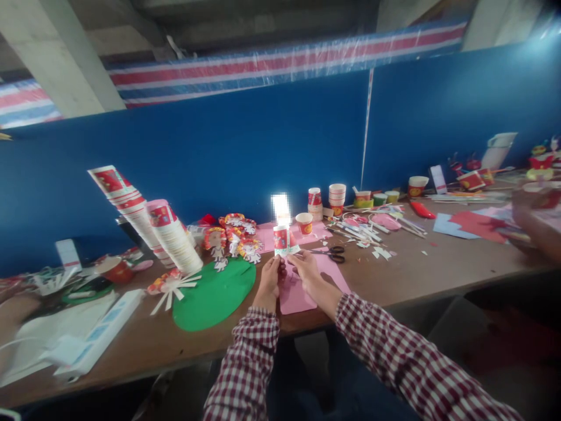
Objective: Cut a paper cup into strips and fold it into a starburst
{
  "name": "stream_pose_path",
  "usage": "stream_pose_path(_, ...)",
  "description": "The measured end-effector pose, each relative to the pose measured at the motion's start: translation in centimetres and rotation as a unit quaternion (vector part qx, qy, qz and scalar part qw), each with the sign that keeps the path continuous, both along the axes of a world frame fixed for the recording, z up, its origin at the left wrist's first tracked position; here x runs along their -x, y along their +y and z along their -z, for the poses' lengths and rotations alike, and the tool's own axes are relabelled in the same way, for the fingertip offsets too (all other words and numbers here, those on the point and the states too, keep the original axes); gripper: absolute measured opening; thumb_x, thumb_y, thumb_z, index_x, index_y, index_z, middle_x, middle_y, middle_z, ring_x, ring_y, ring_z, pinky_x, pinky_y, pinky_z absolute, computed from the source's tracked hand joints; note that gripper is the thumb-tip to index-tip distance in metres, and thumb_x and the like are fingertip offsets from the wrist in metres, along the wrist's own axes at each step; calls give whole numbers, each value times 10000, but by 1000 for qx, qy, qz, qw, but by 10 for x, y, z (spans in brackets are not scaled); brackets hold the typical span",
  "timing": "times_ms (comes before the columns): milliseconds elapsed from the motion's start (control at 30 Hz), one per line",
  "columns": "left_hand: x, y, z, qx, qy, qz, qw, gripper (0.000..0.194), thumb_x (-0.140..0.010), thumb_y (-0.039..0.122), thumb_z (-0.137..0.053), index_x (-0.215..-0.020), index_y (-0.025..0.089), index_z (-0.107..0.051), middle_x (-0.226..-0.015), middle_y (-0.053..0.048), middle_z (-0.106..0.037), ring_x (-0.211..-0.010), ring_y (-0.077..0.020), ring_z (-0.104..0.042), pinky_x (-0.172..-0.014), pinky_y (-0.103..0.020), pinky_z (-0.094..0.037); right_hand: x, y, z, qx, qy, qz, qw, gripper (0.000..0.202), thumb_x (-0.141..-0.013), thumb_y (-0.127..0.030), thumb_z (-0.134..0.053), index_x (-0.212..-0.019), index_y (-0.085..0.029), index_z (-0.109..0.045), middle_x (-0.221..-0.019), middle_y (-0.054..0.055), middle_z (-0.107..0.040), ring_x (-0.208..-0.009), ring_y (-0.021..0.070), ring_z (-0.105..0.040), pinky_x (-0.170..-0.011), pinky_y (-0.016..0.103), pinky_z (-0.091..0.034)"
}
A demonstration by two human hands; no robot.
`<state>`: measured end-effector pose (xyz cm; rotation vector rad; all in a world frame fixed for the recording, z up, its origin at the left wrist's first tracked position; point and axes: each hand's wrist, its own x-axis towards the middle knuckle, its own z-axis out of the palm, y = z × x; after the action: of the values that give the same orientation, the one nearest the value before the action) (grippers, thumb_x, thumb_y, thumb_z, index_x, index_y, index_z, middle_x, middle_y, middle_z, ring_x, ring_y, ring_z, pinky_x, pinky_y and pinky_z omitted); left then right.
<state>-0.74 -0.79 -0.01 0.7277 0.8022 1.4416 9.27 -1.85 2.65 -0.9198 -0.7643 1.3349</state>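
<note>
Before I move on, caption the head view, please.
Left hand and right hand hold a red and white paper item near a pink paper sheet and green oval sheet.

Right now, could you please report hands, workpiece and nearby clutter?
Left hand and right hand gripping red-and-white printed paper piece. Pink paper sheet below. Black-handled scissors beside right hand.

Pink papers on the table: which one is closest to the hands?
The front pink sheet, near the front edge of the table. The back pink sheet lies farther away, with a cup standing on it.
</note>
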Motion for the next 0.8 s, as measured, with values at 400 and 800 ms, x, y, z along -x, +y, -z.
stream_pose_path(400,-3,-4,-6,4,-40,-17,999,368,-554,325,-811,-710,135,-536,-616,40,-546,-464,-21,-459,-453,-155,-357,-30,7,-3,12,-125,-90,988,258,-603,-320,-732,-766,-174,-595,-685,22,-649,-578,135,-580,-516,240,-437)
stream_pose_path(800,-3,-2,-7,23,-60,-13,998,336,-586,292,-797,-713,126,-535,-617,34,-531,-473,-20,-461,-439,-144,-348,-160,27,-10,-117,-773,-36,622,211,-842,-286,-525,-983,-192,-651,-1017,94,-666,-913,221,-615,-730,271,-407)
